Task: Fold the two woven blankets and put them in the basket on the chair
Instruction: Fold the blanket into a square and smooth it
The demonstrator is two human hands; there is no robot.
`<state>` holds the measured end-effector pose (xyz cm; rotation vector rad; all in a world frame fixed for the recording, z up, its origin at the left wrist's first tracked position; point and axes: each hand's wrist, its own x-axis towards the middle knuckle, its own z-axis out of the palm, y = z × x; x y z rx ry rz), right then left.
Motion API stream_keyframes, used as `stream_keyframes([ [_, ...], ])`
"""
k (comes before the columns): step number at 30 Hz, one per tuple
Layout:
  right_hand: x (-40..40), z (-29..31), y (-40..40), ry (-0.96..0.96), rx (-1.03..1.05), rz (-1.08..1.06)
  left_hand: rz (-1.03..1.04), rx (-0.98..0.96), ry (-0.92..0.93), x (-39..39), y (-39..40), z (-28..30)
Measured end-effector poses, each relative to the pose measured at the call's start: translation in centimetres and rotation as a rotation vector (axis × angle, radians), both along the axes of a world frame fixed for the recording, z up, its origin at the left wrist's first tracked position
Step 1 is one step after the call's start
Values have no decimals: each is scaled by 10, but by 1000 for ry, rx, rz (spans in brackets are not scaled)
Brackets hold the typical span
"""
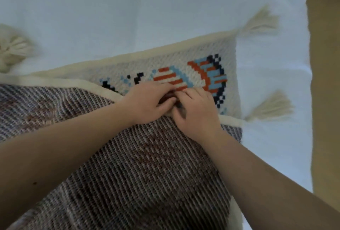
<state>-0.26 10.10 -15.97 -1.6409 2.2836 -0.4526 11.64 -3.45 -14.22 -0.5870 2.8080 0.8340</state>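
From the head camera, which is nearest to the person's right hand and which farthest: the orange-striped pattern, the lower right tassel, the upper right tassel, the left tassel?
From the right hand:
1. Orange-striped pattern, just above the fingers.
2. Lower right tassel, off to the right.
3. Upper right tassel, up and right.
4. Left tassel, far left edge.

We note open white bed sheet (128,8) beyond and right of the cream woven blanket with orange-blue pattern (184,67). Cream yarn tassels (261,21) lie on that margin. A tan wooden edge (325,82) bounds the right side.
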Motion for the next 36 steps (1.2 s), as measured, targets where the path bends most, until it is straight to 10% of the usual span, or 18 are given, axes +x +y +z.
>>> stream_keyframes([
  [14, -53, 2, 71, -31, 32, -2, -148, -109, -231, -35, 38, 2],
  [20, -136, 51, -13, 94, 99, -120, 172, -170, -51, -72, 11, 13],
  [26, -140, 56, -9, 45, 546, 65, 273, -151, -153, -94, -12, 14],
  [36, -153, 50, -33, -40, 432, 4, 213, 28, -221, -117, -7, 9],
])
